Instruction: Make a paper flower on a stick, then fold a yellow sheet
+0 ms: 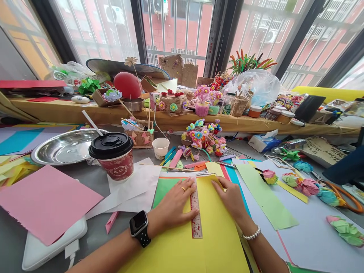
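A large yellow sheet of paper point(218, 242) lies in front of me, over a green sheet point(165, 187). Near its middle is a short ruler point(196, 229), pink and patterned, set lengthwise. My left hand point(178, 203) lies flat with fingers stretched out, its fingertips and thumb pressing on the ruler. At the sheet's far right edge, my right hand point(230, 197) pinches the yellow paper between thumb and fingers, and the edge lifts slightly there. Part of the ruler is hidden under my left fingers.
Left stand a lidded cup with a straw point(116, 159), a steel tray point(65, 148) and pink paper point(48, 203) on a white device point(54, 246). Right lie a pale green strip point(267, 197), paper flowers point(308, 187) and orange-handled scissors point(348, 197). Behind runs a crowded ledge point(176, 123).
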Demonstrator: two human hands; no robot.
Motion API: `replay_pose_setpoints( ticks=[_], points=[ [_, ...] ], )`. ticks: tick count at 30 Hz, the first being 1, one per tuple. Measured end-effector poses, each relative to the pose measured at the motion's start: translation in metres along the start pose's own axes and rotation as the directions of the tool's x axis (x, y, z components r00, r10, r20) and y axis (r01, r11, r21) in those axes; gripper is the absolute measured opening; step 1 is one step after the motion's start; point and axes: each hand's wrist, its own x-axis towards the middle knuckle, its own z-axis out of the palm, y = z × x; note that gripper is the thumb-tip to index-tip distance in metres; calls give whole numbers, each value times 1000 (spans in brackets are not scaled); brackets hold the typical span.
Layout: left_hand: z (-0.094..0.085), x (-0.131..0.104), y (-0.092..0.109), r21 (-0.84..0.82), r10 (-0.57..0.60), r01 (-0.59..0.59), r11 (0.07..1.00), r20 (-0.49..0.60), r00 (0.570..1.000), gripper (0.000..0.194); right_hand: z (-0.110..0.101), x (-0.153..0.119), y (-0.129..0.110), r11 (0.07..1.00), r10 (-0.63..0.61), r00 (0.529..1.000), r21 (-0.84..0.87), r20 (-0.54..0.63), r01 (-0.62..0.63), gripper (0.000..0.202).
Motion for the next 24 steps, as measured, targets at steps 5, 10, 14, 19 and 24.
replay_pose_setpoints(
  ticks=[5,10,14,19,24],
  points=[
    [1,0,-1,2,-8,8,1000,1,1000,62,0,-1,-1,999,-47,999,-13,-9,46,23],
    [2,1,-1,-7,2,-3,1000,-18,1000,62,3,-4,-4,982,-159,986,-108,-49,153,22],
    [2,1,-1,1,4,-4,1000,-15,1000,62,6,-8,-6,949,-261,964,-196,-48,247,23],
    [4,0,-2,0,-3,3,1000,-15,1000,65,7,-9,-7,918,-334,940,-250,-71,307,23],
    [4,1,-2,5,-7,7,1000,-8,1000,66,7,-10,-11,880,-406,912,-299,-67,370,25]
  ],
)
